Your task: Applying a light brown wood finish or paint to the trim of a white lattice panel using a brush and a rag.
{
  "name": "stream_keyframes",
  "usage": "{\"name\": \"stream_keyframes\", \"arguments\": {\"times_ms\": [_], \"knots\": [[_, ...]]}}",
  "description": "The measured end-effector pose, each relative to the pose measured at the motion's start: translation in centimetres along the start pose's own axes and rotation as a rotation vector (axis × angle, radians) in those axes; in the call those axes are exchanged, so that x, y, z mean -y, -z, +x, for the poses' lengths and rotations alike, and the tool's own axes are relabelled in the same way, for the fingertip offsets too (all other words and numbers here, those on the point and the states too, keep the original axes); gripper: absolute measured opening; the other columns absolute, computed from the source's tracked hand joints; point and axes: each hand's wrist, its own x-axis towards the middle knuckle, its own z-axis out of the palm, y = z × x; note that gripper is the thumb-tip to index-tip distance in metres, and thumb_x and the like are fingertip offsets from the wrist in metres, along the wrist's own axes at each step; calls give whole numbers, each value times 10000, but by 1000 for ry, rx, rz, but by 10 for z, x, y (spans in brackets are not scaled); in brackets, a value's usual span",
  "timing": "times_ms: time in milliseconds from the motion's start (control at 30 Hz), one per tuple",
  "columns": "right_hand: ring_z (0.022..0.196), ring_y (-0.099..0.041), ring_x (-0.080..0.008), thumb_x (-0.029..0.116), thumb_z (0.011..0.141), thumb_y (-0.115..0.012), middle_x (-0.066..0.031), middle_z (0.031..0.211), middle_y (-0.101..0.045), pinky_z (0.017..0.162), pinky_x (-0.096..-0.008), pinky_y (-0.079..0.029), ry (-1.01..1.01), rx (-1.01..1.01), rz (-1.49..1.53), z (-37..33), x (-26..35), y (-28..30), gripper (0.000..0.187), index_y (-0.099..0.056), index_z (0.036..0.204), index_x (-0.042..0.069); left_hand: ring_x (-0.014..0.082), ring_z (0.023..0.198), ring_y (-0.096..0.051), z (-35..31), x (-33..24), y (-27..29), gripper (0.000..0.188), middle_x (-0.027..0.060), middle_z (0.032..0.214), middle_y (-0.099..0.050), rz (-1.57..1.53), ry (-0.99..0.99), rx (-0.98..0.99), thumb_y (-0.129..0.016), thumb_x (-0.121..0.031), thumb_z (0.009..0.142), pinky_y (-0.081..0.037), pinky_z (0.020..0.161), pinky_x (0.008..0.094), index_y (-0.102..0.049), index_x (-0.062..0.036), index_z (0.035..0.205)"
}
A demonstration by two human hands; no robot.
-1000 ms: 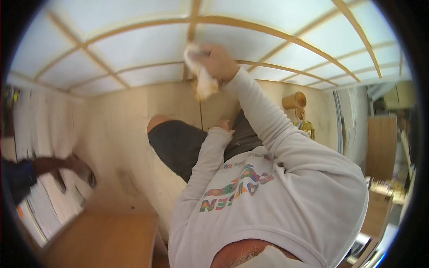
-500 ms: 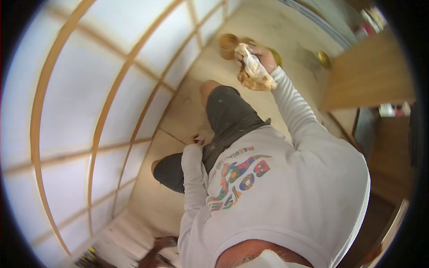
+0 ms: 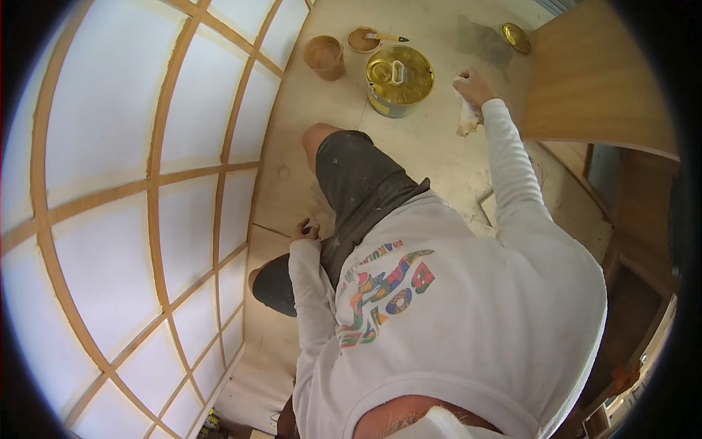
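Out to the right, my right hand (image 3: pixel 477 88) is closed on a crumpled white rag (image 3: pixel 469 119) with brown stains, which hangs down over the floor. My left hand (image 3: pixel 306 231) rests low between my knees, its fingers curled. Whatever is in them is too small to make out. Ahead of my knee stands a round metal can (image 3: pixel 400 79) with a gold lid and a pale carrying handle. Left of it is a brown plastic cup (image 3: pixel 324 58). Behind the can, a paintbrush (image 3: pixel 386 36) lies across a shallow round dish (image 3: pixel 361 44) of brown stain.
A wooden lattice with white panes (image 3: pixel 110 249) runs along my left. On the right, a wooden board (image 3: pixel 599 88) juts over the pale floor (image 3: pixel 446 161). A gold round lid (image 3: pixel 516 38) lies near that board, beside a grey see-through bag or sheet (image 3: pixel 486 42).
My right hand, with the rag, has moved right, away from the cup and can, which now show fully. The view has shifted a little. My left hand stays low between my knees.
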Motion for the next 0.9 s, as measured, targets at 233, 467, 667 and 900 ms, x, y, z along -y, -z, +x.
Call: {"name": "stream_keyframes", "arguments": {"times_ms": [233,467,667,900], "knots": [[995,-586,-337,288,747,-623,-196,1022,-620,868,-387,-452,33,52,-117,57,-4,-23,416,-569,1071,32,197,818,-616,-9,-8,67,506,163,1017,-629,-26,-183,-108,-668,-173,813,-499,735,324,-496,-71,1277],[971,-599,-332,403,754,-652,-192,1053,-622,855,-396,-458,183,116,58,86,81,-7,493,-572,1063,27,185,843,-615,-42,-69,119,528,156,1057,-623,25,-165,-229,-684,-168,792,-503,743,292,-496,-80,1278],[999,-596,-305,369,808,-593,-148,1058,-634,859,-385,-466,223,74,-121,214,87,-73,363,-601,1041,91,158,819,-601,-71,-108,141,507,156,1070,-613,0,-157,-264,-671,-135,795,-501,733,267,-501,-36,1262],[978,-611,-267,213,724,-683,-87,1036,-648,858,-373,-482,305,573,-485,288,54,-150,264,-665,982,162,148,821,-595,-96,-148,150,508,156,1083,-605,32,-99,-285,-676,-118,786,-500,734,267,-507,-33,1258]]}}
